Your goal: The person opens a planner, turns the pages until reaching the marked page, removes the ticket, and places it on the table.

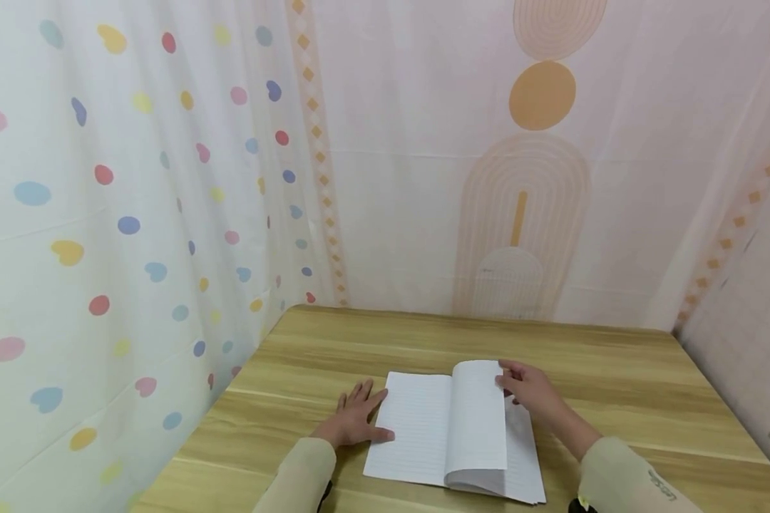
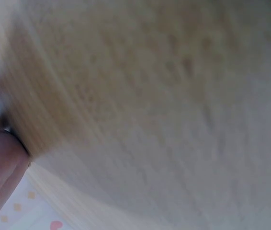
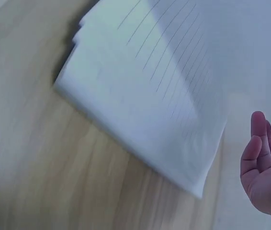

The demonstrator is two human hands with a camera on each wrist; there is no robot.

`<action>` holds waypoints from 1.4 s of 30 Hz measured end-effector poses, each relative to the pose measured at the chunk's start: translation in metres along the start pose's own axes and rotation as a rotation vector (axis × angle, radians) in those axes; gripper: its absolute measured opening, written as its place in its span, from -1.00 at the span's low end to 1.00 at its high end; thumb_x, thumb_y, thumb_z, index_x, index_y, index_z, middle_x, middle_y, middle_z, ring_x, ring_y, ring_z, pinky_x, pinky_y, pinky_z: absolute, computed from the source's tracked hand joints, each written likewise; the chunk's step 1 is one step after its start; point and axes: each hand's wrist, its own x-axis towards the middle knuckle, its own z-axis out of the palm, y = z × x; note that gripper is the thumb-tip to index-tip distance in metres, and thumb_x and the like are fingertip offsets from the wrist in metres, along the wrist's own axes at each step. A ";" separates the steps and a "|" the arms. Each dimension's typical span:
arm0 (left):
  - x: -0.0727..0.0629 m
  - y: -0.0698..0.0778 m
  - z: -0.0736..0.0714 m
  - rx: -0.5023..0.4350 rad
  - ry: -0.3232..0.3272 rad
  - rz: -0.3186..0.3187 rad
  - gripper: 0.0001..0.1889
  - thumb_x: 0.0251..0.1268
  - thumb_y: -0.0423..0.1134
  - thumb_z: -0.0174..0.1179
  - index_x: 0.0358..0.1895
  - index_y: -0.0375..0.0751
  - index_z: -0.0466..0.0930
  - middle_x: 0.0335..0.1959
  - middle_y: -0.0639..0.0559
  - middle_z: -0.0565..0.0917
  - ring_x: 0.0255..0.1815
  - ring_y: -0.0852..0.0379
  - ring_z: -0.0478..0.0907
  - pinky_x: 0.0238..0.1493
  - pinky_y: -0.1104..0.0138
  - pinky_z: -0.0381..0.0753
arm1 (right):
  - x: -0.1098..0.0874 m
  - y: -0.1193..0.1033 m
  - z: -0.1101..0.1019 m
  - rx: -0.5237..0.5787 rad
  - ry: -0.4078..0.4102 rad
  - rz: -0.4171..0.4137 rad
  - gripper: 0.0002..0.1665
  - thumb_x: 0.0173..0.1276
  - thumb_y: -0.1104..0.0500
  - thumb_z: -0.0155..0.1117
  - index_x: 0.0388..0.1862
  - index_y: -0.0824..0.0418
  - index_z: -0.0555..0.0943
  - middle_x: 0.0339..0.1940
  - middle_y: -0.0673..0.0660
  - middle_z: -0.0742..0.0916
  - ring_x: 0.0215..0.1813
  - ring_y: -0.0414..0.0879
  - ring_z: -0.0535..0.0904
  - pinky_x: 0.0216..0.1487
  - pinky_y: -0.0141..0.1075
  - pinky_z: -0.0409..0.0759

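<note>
An open notebook (image 1: 411, 427) with white ruled pages lies on the wooden table. One page (image 1: 478, 420) stands lifted and curved over its right half. My right hand (image 1: 531, 388) pinches that page near its far outer corner between thumb and fingers. In the right wrist view the right hand (image 3: 267, 167) shows at the right edge, with the ruled sheets (image 3: 140, 91) below the raised page. My left hand (image 1: 357, 417) rests with spread fingers at the notebook's left edge, the thumb on the page. The left wrist view shows just part of the left hand (image 2: 1, 167).
The wooden table (image 1: 282, 399) extends around the notebook on all sides. Behind it hangs a pale curtain (image 1: 398, 214) with arch patterns, and a dotted curtain (image 1: 167, 249) borders the left side.
</note>
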 end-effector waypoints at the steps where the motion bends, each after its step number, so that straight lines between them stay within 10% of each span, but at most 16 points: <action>1: 0.000 0.000 0.000 0.002 -0.001 -0.001 -0.03 0.17 0.17 0.37 0.55 -0.19 0.14 0.58 -0.38 -0.13 0.57 -0.35 -0.27 0.46 -0.25 -0.34 | 0.000 -0.003 0.002 0.006 0.015 -0.005 -0.39 0.47 0.22 0.18 0.41 0.47 0.35 -0.18 0.14 0.60 -0.20 -0.06 0.58 -0.22 -0.22 0.62; 10: 0.000 -0.001 0.000 0.001 -0.005 -0.006 -0.03 0.17 0.18 0.37 0.55 -0.18 0.13 0.58 -0.37 -0.13 0.58 -0.35 -0.28 0.46 -0.25 -0.35 | 0.001 -0.022 0.022 0.167 0.100 -0.086 -0.35 0.44 0.35 0.16 0.47 0.43 0.27 0.09 0.37 0.66 -0.15 -0.15 0.55 -0.26 -0.38 0.56; 16: 0.000 -0.001 0.000 0.000 -0.002 -0.007 -0.03 0.18 0.17 0.36 0.56 -0.17 0.13 0.59 -0.36 -0.14 0.58 -0.34 -0.29 0.45 -0.25 -0.36 | -0.003 -0.028 0.037 0.291 -0.044 -0.187 -0.44 0.57 0.28 0.02 0.45 0.50 0.27 0.20 0.46 0.58 0.02 0.07 0.65 0.02 -0.13 0.65; 24: 0.002 -0.002 0.001 -0.008 -0.002 -0.003 -0.05 0.19 0.19 0.34 0.55 -0.19 0.15 0.58 -0.36 -0.12 0.58 -0.33 -0.28 0.46 -0.24 -0.35 | -0.014 -0.010 0.060 -0.388 -0.238 -0.551 -0.50 0.53 0.03 0.14 0.31 0.27 0.54 0.22 0.22 0.65 0.27 0.16 0.54 0.26 0.09 0.46; 29: 0.005 -0.005 0.001 -0.084 0.037 0.001 -0.36 0.56 0.07 -0.06 0.52 -0.25 0.21 0.58 -0.36 -0.06 0.58 -0.33 -0.26 0.46 -0.24 -0.37 | -0.022 0.000 0.073 -0.805 -0.388 -0.635 -0.48 0.48 -0.19 0.13 0.25 0.04 0.63 0.28 0.07 0.63 0.38 0.09 0.43 0.39 0.24 0.20; 33: 0.008 -0.005 0.002 -0.165 0.065 -0.028 -0.36 0.65 0.08 -0.36 0.50 -0.34 0.19 0.58 -0.34 -0.03 0.59 -0.31 -0.26 0.46 -0.22 -0.41 | -0.027 0.002 0.077 -0.886 -0.439 -0.599 -0.48 0.45 -0.23 0.14 0.25 -0.04 0.62 0.34 0.05 0.58 0.45 0.07 0.36 0.43 0.24 0.11; 42: 0.006 -0.006 0.004 0.028 0.022 0.001 0.03 0.15 0.23 0.35 0.55 -0.25 0.09 0.58 -0.37 -0.08 0.58 -0.34 -0.23 0.45 -0.26 -0.30 | -0.030 0.004 0.076 -0.863 -0.386 -0.589 -0.34 0.35 -0.18 0.30 0.30 0.16 0.57 0.38 0.24 0.52 0.43 0.14 0.36 0.40 0.09 0.28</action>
